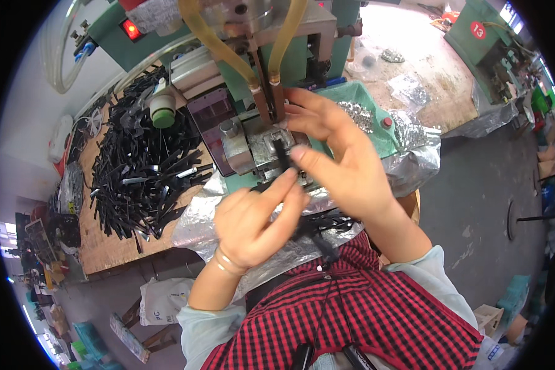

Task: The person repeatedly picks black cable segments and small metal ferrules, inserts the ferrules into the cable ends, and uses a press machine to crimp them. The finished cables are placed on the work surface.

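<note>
My left hand (253, 222), slightly blurred, pinches a black strip (282, 154) between thumb and fingertips. The strip's far end lies over the metal fixture block (264, 143) of a bench machine. My right hand (348, 160) reaches in from the right with thumb and fingers apart. Its fingertips are beside the machine's two copper-coloured vertical bars (276, 105), and its thumb is close to the strip; whether it touches is unclear. More black strips (327, 222) lie on silver foil by my lap, partly behind my left hand.
Left of the machine, a large heap of black strips (145, 154) covers the wooden table (108, 253). A green tray (345, 92) of small metal parts stands at right. Yellow hoses (206, 37) run down to the bars. A green-capped cylinder (163, 117) juts out at left.
</note>
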`<state>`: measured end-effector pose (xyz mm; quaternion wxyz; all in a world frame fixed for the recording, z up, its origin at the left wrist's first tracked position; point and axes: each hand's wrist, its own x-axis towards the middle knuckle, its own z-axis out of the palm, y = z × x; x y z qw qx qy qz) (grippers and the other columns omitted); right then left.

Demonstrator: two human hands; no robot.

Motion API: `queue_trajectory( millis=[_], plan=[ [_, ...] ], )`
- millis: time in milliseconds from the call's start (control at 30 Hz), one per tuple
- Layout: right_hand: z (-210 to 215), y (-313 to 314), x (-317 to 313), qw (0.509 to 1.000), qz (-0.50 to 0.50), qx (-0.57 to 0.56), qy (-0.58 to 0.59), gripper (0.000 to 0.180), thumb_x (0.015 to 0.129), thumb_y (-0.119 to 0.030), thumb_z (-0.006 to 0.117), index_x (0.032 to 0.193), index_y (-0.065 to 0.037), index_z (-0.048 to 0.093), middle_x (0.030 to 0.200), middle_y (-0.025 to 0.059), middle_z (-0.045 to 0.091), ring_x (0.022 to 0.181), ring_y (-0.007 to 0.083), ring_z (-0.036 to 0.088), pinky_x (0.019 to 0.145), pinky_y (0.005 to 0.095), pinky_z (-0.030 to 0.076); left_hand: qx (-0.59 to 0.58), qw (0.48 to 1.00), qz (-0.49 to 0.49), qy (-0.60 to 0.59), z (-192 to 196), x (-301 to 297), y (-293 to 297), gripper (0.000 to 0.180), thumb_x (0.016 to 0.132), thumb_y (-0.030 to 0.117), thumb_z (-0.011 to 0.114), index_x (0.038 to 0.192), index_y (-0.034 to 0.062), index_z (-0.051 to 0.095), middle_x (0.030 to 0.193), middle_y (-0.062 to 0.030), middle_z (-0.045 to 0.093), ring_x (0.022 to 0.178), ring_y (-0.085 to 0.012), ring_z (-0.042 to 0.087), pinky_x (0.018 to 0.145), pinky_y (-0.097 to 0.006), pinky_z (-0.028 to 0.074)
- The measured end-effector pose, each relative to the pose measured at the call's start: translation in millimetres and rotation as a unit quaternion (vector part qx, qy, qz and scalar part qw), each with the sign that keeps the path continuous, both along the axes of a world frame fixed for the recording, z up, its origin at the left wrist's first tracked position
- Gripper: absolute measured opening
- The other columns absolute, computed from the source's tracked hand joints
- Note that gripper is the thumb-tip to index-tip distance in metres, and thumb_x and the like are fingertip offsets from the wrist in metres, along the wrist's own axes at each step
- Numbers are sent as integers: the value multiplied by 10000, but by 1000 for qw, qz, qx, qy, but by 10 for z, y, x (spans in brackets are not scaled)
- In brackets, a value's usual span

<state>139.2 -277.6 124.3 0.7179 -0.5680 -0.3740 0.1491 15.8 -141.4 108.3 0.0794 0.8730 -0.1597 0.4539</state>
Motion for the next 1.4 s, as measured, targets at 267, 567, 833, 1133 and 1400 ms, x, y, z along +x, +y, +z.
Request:
queue_trajectory(
  millis=[267, 567, 833, 1133, 1400],
  plan=[
    [-791, -561, 1054, 942, -335, 5, -25, 394, 1000, -25, 612, 1393, -57, 606, 1155, 100, 709, 1010, 137, 643, 914, 277, 505, 3, 998, -45, -54, -207, 305, 45, 225, 774, 141, 899, 934, 93, 749, 1045, -126, 775, 547, -92, 568, 469, -240, 371],
    [-1126, -603, 631, 826, -344, -358, -268, 168, 819, -155, 796, 957, -72, 745, 1027, 101, 703, 1044, 338, 638, 916, 447, 510, -45, 998, -26, -41, -255, 226, 17, 253, 785, 98, 880, 1006, 64, 761, 1109, -138, 780, 552, -116, 593, 483, -264, 408],
    [-1112, -460, 741, 789, -333, -356, -374, 81, 837, -133, 777, 877, -81, 729, 955, 88, 698, 970, 339, 647, 853, 456, 515, -306, 937, 168, -20, -973, -478, 176, 300, 821, 17, 829, 1110, 47, 753, 1081, -118, 774, 714, -195, 688, 680, -282, 533],
    [-1059, -442, 684, 789, -401, -328, -330, 107, 858, -152, 753, 914, -69, 716, 825, 95, 727, 782, 313, 705, 711, 435, 549, 63, 849, 474, 224, -865, -484, 1546, 320, 754, 47, 728, 1069, 98, 758, 1092, -77, 651, 1015, -308, 584, 799, -421, 455],
    [-1011, -600, 704, 885, -351, -245, -184, 147, 907, -47, 723, 1048, -11, 744, 914, 107, 761, 830, 200, 729, 800, 323, 556, -140, 906, 395, 58, -751, -362, 1978, 142, 927, 134, 761, 1030, 36, 759, 1000, -84, 772, 841, -261, 690, 762, -355, 545]
  ],
)
